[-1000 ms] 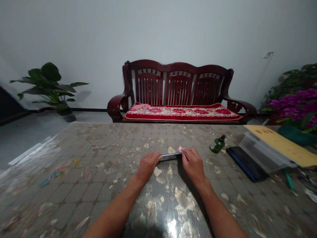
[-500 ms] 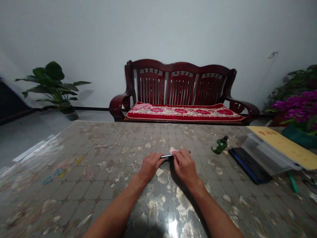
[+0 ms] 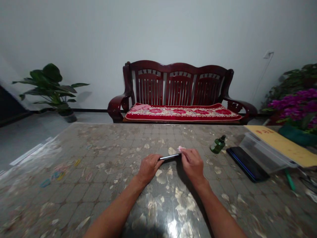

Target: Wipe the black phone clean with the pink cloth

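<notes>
A thin dark phone [image 3: 169,156] lies tilted just above the patterned table [image 3: 111,185], seen edge-on between my hands. My left hand [image 3: 148,167] is closed round its left end. My right hand [image 3: 193,162] pinches a small pink cloth [image 3: 180,149] against the phone's right end, fingers pressed together. Both forearms reach in from the bottom edge.
A small green bottle [image 3: 218,144] stands to the right, beside a second dark phone [image 3: 247,159] lying flat. A clear plastic box [image 3: 264,152] with a yellow lid [image 3: 282,144] sits at far right. Coloured rubber bands [image 3: 54,173] lie at left. A wooden bench [image 3: 178,96] stands beyond the table.
My right hand with the pink cloth slid left along the phone's edge, then back to its right end. My left hand stayed on the left end.
</notes>
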The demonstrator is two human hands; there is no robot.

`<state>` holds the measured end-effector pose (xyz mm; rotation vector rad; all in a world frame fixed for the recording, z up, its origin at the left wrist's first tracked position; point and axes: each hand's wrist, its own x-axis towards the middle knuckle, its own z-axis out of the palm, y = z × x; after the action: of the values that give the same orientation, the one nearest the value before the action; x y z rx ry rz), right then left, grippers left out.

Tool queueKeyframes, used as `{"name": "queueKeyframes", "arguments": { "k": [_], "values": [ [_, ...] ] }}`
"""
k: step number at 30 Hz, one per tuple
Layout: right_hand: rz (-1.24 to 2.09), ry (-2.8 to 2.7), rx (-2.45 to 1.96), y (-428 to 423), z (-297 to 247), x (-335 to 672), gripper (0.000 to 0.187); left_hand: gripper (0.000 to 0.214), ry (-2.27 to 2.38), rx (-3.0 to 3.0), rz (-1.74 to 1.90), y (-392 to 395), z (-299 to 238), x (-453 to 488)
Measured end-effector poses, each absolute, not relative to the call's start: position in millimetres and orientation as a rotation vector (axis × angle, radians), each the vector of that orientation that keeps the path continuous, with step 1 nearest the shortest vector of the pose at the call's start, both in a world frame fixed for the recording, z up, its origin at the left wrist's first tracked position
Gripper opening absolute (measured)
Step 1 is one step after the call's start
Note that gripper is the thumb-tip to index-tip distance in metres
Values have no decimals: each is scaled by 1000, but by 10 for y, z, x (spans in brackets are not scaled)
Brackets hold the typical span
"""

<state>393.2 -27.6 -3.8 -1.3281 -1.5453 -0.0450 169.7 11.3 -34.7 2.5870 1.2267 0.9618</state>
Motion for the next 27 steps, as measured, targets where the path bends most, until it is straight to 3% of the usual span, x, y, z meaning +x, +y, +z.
{"name": "queueKeyframes", "arguments": {
  "k": [5, 9, 15, 22, 27],
  "values": [
    [556, -631, -1122, -15, -192, 4150, 31, 25, 1249, 2599, 935, 94, -358, 1685],
    [847, -450, -970, 108, -316, 4043, 33, 22, 1279, 2617, 894, 41, -365, 1694],
    [825, -441, -891, 113, -288, 3842, 31, 16, 1372, 2623, 657, -90, -253, 1753],
    [705, -620, -957, -35, -88, 3626, 28, 26, 1462, 2533, 298, -131, 13, 1883],
    [433, -978, -998, -247, 156, 3400, 14, 41, 1241, 2350, 418, -49, 23, 1927]
  ]
}}
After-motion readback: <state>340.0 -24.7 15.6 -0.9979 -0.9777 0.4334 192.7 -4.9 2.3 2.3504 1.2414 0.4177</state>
